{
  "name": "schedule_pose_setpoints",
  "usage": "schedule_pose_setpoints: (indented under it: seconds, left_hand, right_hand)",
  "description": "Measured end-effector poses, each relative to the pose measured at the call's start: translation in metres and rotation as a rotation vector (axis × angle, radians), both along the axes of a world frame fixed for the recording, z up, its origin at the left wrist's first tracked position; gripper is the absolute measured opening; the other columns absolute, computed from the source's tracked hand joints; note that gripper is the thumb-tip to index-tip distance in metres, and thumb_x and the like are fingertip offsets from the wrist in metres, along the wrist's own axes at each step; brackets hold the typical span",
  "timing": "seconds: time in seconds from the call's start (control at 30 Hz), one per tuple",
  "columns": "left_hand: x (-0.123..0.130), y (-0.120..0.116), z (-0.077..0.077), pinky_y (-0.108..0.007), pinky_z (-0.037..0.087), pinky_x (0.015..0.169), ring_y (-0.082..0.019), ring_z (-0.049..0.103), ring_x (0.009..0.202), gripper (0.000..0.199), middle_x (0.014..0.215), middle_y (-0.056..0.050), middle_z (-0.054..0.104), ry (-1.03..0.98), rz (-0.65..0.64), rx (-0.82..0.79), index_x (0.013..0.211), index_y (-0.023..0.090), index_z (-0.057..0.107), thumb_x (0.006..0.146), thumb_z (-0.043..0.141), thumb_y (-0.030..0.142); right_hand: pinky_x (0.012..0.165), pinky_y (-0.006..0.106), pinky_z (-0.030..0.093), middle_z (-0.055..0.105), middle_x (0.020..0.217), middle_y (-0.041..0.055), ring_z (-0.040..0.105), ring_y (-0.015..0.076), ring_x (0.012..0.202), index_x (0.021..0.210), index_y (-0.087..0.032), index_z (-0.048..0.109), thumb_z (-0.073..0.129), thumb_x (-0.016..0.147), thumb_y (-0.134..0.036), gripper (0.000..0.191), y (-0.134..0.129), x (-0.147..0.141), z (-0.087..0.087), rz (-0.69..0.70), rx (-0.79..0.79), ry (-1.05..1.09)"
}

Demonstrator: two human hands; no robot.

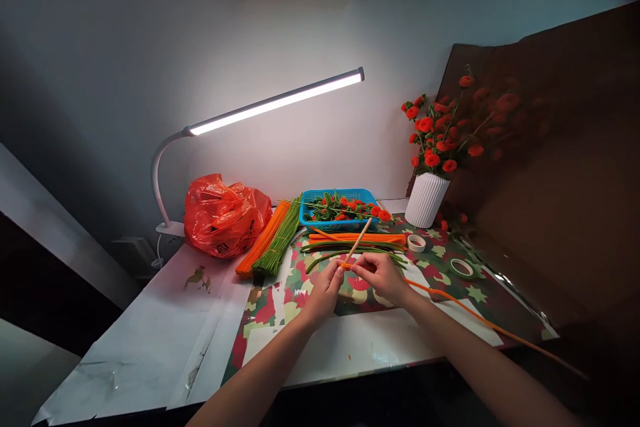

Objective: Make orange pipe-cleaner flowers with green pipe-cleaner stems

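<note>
My left hand (326,290) grips a thin wooden stick (360,239) near its lower end; the stick tilts up to the right. Beside it, my right hand (381,275) pinches an orange pipe cleaner (465,307), which meets the stick between my fingertips. Its long free part passes under my right wrist and trails off to the lower right. Orange stems (383,239) and green stems (360,248) lie just beyond my hands. Whether the orange piece wraps fully round the stick is too small to tell.
Behind stands a blue basket (337,227) of red flowers. At left are a red plastic bag (225,217), orange and green bundles (275,247) and a lit lamp (280,103). A white vase (427,200) and two tape rolls (416,243) (461,268) are at right.
</note>
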State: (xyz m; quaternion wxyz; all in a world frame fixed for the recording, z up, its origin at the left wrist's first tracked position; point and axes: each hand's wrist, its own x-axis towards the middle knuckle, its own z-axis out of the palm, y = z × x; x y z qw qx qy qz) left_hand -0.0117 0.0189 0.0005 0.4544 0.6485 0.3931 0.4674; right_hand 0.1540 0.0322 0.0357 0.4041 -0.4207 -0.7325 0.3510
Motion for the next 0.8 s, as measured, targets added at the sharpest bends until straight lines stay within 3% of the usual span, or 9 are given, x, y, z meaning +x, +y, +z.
schedule_pose_setpoints:
  seconds: [0.2,0.37,0.5,0.63,0.7,0.8]
  left_hand:
    - [0.001,0.000,-0.004,-0.024,0.021,0.052,-0.010,0.025,0.054,0.038,0.061,0.008,0.031,-0.150,-0.106,-0.098,0.103,0.019,0.042,0.088,0.041,0.054]
    - [-0.001,0.000,-0.001,-0.022,0.018,0.051,-0.008,0.021,0.052,0.038,0.058,0.009,0.030,-0.275,-0.270,-0.185,0.086,0.021,0.034,0.083,0.049,0.056]
    - [-0.007,-0.004,0.007,-0.022,0.015,0.050,-0.007,0.019,0.049,0.036,0.056,0.010,0.030,-0.257,-0.468,-0.300,0.082,0.021,0.036,0.082,0.054,0.052]
    - [-0.013,-0.007,0.014,-0.022,0.018,0.050,-0.007,0.024,0.050,0.033,0.055,0.009,0.033,-0.099,-0.689,-0.391,0.083,0.020,0.039,0.082,0.056,0.049]
    - [-0.014,-0.007,0.015,-0.022,0.019,0.051,-0.007,0.027,0.052,0.035,0.058,0.008,0.035,0.005,-0.690,-0.382,0.081,0.019,0.040,0.082,0.056,0.051]
    - [-0.013,-0.006,0.016,-0.022,0.018,0.049,-0.007,0.025,0.051,0.037,0.059,0.009,0.032,0.112,-0.581,-0.348,0.080,0.020,0.038,0.083,0.051,0.055]
  right_hand:
    - [0.040,0.021,0.022,0.039,0.048,-0.0067,0.029,0.0055,0.042,0.062,-0.015,0.059,0.070,0.068,-0.051,0.038,0.014,0.007,-0.001,0.158,-0.429,0.065]
    - [0.043,0.019,0.023,0.044,0.053,-0.0051,0.033,0.0054,0.048,0.060,-0.014,0.060,0.074,0.064,-0.051,0.040,0.031,0.014,-0.015,0.300,-0.465,0.100]
    - [0.041,0.019,0.025,0.048,0.052,-0.0045,0.037,0.0054,0.045,0.064,-0.014,0.066,0.077,0.059,-0.050,0.039,0.036,0.024,-0.010,0.339,-0.488,-0.067]
    - [0.044,0.021,0.034,0.057,0.054,-0.0016,0.048,0.0086,0.046,0.066,-0.013,0.069,0.079,0.056,-0.050,0.040,0.036,0.035,0.011,0.494,-0.431,-0.219]
    - [0.045,0.021,0.036,0.059,0.055,-0.0003,0.051,0.0103,0.048,0.067,-0.013,0.070,0.077,0.060,-0.050,0.039,0.033,0.038,0.022,0.514,-0.328,-0.293]
    - [0.048,0.021,0.034,0.062,0.058,0.0009,0.052,0.0108,0.053,0.067,-0.014,0.070,0.072,0.071,-0.042,0.029,0.026,0.036,0.035,0.426,-0.047,-0.400]
